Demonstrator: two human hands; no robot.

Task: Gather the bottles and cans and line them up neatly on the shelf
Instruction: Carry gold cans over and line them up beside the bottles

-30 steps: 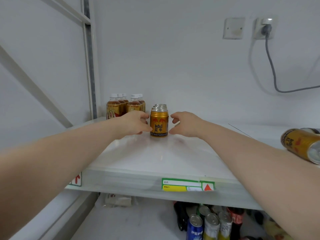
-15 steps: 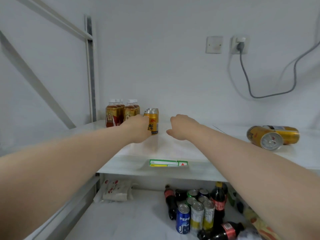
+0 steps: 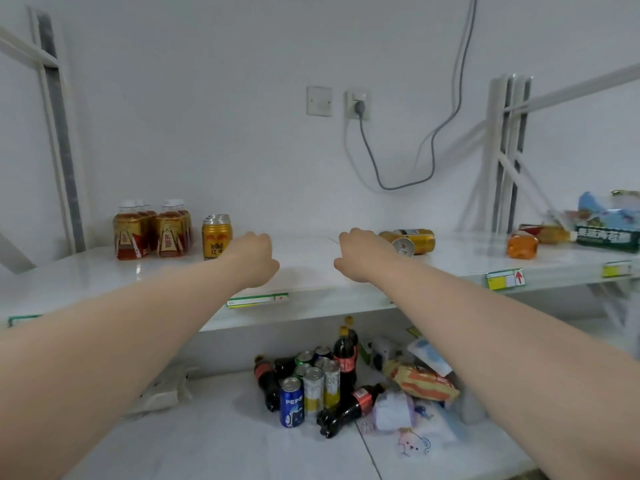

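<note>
On the lower shelf (image 3: 214, 441), nearest, a blue can (image 3: 291, 402) stands with pale cans (image 3: 320, 382) just behind it, among dark cola bottles (image 3: 346, 355), some upright and some lying, and snack packets (image 3: 420, 382) piled to their right; a white packet (image 3: 162, 393) lies well to the left. Above and farther off, both bare forearms reach out over the upper shelf (image 3: 311, 271). The left hand (image 3: 254, 259) is loosely curled, knuckles up, holding nothing, just right of an upright gold can (image 3: 216, 237); whether it touches the can cannot be told. The right hand (image 3: 360, 254) is likewise loosely curled and empty, above the bare middle of the shelf. Just beyond its right side two gold cans (image 3: 414, 240) lie on their sides. Far left, tea bottles (image 3: 152, 230) stand upright in two tight rows next to the upright can. At the far right lie a tipped amber bottle (image 3: 522, 244) and a green box (image 3: 607, 235). On the wall behind, a plug (image 3: 358, 103) sits in a socket beside a switch (image 3: 319, 101).
</note>
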